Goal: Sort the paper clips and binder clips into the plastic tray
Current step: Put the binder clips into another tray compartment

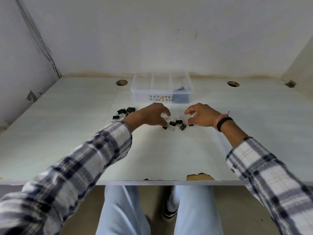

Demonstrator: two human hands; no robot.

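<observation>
my left hand point(150, 114) and right hand point(201, 116) curl over a small scatter of black binder clips point(177, 124) on the pale desk point(152, 158), the clips lying between the two sets of fingertips and just under them. the left fingers are hooked half closed with a silvery wire handle showing at the fingertips, though i cannot tell whether it is truly pinched or only touched; the right thumb and forefinger are drawn close together over a tiny black clip at the near edge of that hand, and there too a firm hold cannot be confirmed. the risk from here, as i judge it, is that the wire handles of neighbouring clips are tangled, so lifting one could drag others along and drop them short of the tray; a weak pinch on the slick metal could also let a clip spring away. a second heap of larger binder clips point(124, 113) sits just outside my left wrist, near enough for the sleeve to sweep it. the clear plastic tray point(161, 89) stands beyond both hands, apart from them, with blue paper clips point(181, 96) already in the compartment ahead of my right hand; the other two look empty. both wrists are raised, palms down, forearms angling inward in plaid sleeves point(94, 160).
</observation>
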